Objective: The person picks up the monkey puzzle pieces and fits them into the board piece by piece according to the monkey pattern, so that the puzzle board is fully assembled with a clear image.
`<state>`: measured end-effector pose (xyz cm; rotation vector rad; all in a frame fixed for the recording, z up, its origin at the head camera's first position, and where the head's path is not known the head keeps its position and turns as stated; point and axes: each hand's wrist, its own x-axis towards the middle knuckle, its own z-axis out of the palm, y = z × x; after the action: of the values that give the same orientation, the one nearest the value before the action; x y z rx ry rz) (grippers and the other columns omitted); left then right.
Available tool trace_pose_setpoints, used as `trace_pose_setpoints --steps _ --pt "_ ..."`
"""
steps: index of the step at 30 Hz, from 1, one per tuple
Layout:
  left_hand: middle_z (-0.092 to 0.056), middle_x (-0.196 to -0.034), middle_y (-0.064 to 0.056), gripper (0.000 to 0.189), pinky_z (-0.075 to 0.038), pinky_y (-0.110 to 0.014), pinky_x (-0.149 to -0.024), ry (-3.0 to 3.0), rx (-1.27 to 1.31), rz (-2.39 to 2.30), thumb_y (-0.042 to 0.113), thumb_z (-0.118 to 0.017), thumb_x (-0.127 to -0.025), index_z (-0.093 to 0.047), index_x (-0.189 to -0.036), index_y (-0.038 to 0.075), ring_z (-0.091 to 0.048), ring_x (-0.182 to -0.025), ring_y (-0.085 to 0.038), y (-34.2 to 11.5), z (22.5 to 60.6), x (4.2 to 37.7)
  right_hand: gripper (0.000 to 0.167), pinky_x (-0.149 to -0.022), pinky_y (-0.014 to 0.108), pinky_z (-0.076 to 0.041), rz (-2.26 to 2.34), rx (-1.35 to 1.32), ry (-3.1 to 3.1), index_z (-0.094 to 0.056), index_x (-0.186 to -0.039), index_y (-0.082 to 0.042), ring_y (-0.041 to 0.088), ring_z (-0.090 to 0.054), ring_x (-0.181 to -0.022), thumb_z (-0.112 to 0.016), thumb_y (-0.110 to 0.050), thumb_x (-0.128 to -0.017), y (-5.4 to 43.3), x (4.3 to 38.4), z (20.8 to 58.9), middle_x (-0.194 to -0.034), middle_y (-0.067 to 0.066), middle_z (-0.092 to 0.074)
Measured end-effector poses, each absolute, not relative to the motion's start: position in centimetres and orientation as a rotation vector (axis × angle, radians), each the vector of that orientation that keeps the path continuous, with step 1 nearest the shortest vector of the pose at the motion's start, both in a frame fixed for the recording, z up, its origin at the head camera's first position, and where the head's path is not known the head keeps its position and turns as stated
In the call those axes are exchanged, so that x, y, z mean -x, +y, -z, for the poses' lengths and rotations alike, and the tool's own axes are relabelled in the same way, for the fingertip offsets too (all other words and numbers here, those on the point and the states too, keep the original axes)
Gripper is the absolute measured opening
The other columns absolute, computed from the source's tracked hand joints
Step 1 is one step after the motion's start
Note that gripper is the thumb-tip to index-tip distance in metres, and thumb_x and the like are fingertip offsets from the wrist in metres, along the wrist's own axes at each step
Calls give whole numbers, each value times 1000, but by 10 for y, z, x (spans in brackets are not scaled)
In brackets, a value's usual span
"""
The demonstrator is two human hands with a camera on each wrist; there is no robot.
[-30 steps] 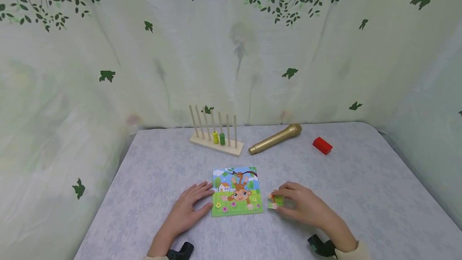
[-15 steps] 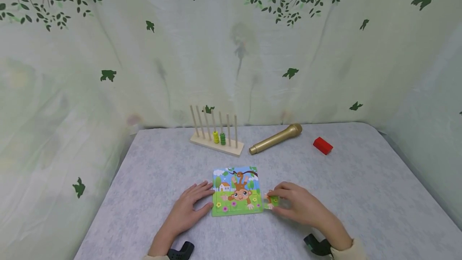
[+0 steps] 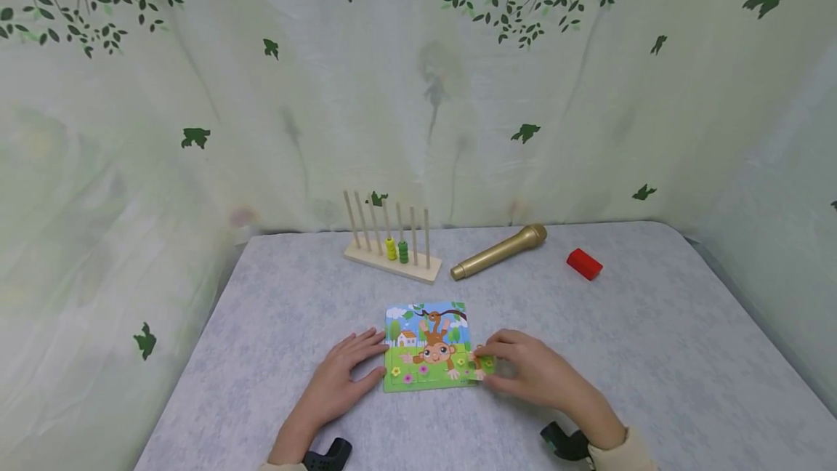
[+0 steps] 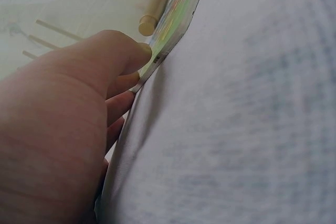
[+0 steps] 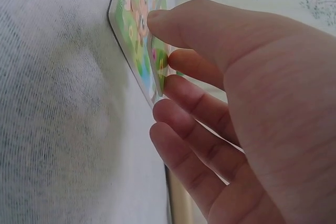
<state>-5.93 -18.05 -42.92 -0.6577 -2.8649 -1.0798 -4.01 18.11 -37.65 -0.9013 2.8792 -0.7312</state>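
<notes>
A square jigsaw puzzle board [image 3: 428,322] lies on the table, its picture a monkey hanging from a branch. My left hand [image 3: 343,376] rests flat beside it, fingers extended and fingertips touching its left edge. In the left wrist view the thumb [image 4: 139,51] lies against the board's edge. Between thumb and fingers my right hand [image 3: 539,373] pinches a puzzle piece [image 3: 487,365], green with a bit of brown. That piece overlaps the board's right edge in the head view. The right wrist view shows the piece [image 5: 159,77] tilted close over the board [image 5: 126,30].
Behind the board stands a wooden peg stand [image 3: 373,262] with yellow beads [image 3: 391,249] and green beads [image 3: 403,252]. A gold toy microphone [image 3: 498,253] lies right of it. Farther right is a red block [image 3: 585,264]. A leaf-printed curtain [image 3: 392,93] hangs behind the table.
My right hand has moved left with the puzzle piece, from beside the board to over its right edge. The left hand and the board have stayed put.
</notes>
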Motion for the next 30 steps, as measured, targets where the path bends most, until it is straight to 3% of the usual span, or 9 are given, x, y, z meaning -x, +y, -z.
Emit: trace_pose_setpoints --steps 20,30 --pt "-59 -149 6 40 -28 -44 -128 -2851 663 1088 30 -77 -94 -71 -132 19 -46 -147 -20 -180 429 58 29 -88 32 -60 677 1000 2838 -77 -120 -24 5 -61 -102 -80 -30 -91 163 52 383 -113 -9 -68" --pt "-58 -150 6 40 -27 -43 -128 -2854 660 1111 29 -77 -94 -71 -133 19 -45 -147 -19 -181 428 58 25 -82 28 -57 655 1038 2826 -79 -116 -25 3 -58 -96 -80 -30 -91 154 57 388 -110 -8 -67"
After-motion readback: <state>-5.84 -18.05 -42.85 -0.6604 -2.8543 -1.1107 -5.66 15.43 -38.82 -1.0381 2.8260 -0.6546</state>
